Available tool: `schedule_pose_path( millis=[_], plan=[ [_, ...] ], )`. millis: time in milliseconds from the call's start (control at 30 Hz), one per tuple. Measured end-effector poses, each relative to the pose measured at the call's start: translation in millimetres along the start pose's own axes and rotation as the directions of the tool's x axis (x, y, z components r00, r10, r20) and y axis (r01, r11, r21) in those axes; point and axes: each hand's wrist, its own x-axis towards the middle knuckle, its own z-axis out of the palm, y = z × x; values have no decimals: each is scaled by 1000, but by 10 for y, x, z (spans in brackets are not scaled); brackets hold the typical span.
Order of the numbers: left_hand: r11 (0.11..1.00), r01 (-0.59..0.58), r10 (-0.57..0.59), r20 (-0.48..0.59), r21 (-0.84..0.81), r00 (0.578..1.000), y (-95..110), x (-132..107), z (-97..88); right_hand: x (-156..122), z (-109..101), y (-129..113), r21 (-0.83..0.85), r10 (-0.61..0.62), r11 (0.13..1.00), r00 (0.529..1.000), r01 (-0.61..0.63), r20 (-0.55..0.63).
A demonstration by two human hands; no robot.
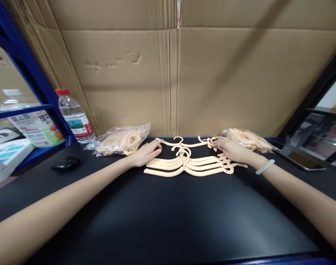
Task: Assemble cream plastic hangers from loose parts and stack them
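Several cream-coloured clothes hangers (168, 173) lie overlapping on the black table, their hooks pointing away from me. Behind them is one more clothes hanger (194, 145), set slightly apart. My left hand (146, 154) reaches to its left end, fingers stretched out and the thumb apart; the fingertips touch that end. At the opposite end, my right hand (230, 148) has its fingers extended over the hooked tip, which they partly hide. Its wrist wears a pale beaded bracelet (265, 166). Neither hand shows a firm grip.
Clear plastic bags of cream pieces lie at the left (118, 140) and right (246, 140). A red-capped bottle (77, 119) and a black mouse (65, 164) are on the left, a dark flat device (300, 156) on the right. Cardboard (124, 81) walls the back.
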Motion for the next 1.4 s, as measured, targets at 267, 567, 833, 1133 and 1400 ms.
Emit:
schedule_pose_path(
  millis=[267,567,833,1133,1400],
  plan=[
    [999,8,-4,-106,36,994,-43,28,29,-18,-64,57,-11,13,1000,994,-14,-109],
    [978,-85,87,-2,192,996,-30,527,5,-106,-185,70,39,66,998,972,-58,-227],
    [947,-99,86,57,305,995,117,768,91,-166,-340,39,180,164,977,934,-110,-316],
    [919,-24,77,-119,392,990,333,794,22,-188,-491,-72,635,470,747,831,-196,-296],
    [923,31,109,-341,382,934,554,408,-131,-146,-507,-236,883,595,461,769,-88,-234]
  ],
)
